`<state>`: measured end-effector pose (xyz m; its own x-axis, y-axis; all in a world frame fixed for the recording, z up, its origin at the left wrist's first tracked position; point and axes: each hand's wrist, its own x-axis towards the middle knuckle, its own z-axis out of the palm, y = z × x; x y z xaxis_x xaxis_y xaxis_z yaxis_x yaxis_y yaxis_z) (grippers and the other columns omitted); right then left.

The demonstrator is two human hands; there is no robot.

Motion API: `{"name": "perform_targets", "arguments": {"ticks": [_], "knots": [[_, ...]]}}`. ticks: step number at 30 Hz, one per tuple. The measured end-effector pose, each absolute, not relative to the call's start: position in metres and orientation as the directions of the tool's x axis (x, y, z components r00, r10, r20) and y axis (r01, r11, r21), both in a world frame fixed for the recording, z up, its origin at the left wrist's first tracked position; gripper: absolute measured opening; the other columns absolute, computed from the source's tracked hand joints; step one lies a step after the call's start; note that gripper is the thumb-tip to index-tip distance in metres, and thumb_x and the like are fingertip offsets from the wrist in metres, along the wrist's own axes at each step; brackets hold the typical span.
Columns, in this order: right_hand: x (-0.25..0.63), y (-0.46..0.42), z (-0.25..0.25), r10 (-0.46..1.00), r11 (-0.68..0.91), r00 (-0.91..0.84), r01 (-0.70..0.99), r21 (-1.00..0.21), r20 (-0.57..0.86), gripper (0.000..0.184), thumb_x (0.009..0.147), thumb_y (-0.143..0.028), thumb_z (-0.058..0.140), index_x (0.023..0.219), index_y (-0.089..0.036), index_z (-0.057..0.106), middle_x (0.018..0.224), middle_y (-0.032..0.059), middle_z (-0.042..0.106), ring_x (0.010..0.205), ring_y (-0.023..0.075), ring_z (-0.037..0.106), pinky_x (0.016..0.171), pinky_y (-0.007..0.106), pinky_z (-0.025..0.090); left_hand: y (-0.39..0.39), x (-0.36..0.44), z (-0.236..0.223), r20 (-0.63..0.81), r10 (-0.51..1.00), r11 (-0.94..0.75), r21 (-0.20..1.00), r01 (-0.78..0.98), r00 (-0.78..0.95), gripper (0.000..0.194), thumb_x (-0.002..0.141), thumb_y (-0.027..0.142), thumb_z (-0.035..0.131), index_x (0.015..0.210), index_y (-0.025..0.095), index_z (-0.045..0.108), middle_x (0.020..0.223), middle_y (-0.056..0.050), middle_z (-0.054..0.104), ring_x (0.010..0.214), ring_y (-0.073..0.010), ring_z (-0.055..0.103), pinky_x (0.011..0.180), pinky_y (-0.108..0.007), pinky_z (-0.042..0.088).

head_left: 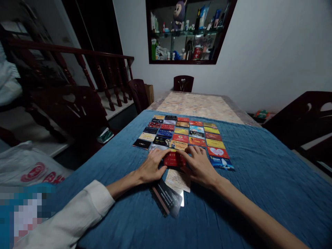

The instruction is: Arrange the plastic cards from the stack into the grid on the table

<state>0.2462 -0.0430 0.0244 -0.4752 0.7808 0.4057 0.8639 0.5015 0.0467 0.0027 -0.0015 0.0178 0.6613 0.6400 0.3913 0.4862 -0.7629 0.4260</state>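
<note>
Lying flat on the crinkled blue cloth (254,180) that covers the near part of the table, a dark red rectangular card (174,159) is flanked by both hands, its long axis running left to right across the view. The left hand (153,166) is laid palm down at the card's left end, fingers spread and flat, their tips touching its upper left edge; nothing is gripped by it. The right hand (198,165) is set at the card's right end in the same manner, fingers extended and resting against that edge, not closed on anything. Both hands are about equally near the card, which is placed between them, just below a grid of many coloured cards (181,133) laid in rows farther up the cloth. A loose stack of cards (171,192), one pale and one black among them, is seen directly below the red card, near the wrists. A white sleeve (77,214) is worn on the left arm.
</note>
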Motion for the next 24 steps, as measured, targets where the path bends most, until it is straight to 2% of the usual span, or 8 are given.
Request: {"name": "perform_targets", "arguments": {"ticks": [5, 12, 19, 24], "knots": [[0.25, -0.039, 0.028, 0.78, 0.466, -0.458, 0.88, 0.092, 0.427, 0.056, 0.086, -0.03, 0.067, 0.139, -0.021, 0.054, 0.121, 0.0151, 0.061, 0.112, 0.0317, 0.048, 0.093, 0.045, 0.035, 0.006, 0.008, 0.029, 0.344, 0.643, -0.763, 0.362, 0.535, 0.684, 0.062, 0.086, 0.015, 0.063, 0.145, 0.02, 0.046, 0.129, -0.011, 0.066, 0.116, -0.0289, 0.055, 0.103, -0.049, 0.046], [0.259, -0.018, 0.043, 0.804, 0.411, -0.418, 0.905, 0.114, 0.423, 0.054, 0.089, -0.032, 0.063, 0.14, -0.016, 0.053, 0.124, 0.0173, 0.061, 0.112, 0.0325, 0.047, 0.092, 0.044, 0.036, 0.036, 0.021, 0.054, 0.289, 0.612, -0.791, 0.233, 0.566, 0.736, 0.058, 0.087, 0.019, 0.062, 0.144, 0.017, 0.048, 0.12, -0.013, 0.064, 0.111, -0.0298, 0.053, 0.1, -0.048, 0.046], [0.279, 0.023, 0.059, 0.841, 0.362, -0.376, 0.925, 0.111, 0.388, 0.05, 0.09, -0.033, 0.06, 0.139, -0.021, 0.055, 0.128, 0.0169, 0.059, 0.114, 0.0328, 0.045, 0.084, 0.04, 0.038, 0.077, 0.047, 0.077, 0.278, 0.609, -0.789, 0.121, 0.602, 0.742, 0.053, 0.088, 0.024, 0.061, 0.14, 0.019, 0.05, 0.137, -0.016, 0.054, 0.124, -0.0334, 0.047, 0.099, -0.051, 0.044], [0.295, 0.058, 0.068, 0.852, 0.325, -0.346, 0.938, 0.122, 0.391, 0.051, 0.092, -0.034, 0.057, 0.142, -0.024, 0.054, 0.135, 0.0164, 0.058, 0.117, 0.0335, 0.043, 0.082, 0.04, 0.039, 0.107, 0.07, 0.091, 0.255, 0.602, -0.79, 0.05, 0.611, 0.757, 0.049, 0.089, 0.022, 0.058, 0.137, 0.018, 0.053, 0.136, -0.015, 0.056, 0.126, -0.0334, 0.046, 0.101, -0.052, 0.041]]}}
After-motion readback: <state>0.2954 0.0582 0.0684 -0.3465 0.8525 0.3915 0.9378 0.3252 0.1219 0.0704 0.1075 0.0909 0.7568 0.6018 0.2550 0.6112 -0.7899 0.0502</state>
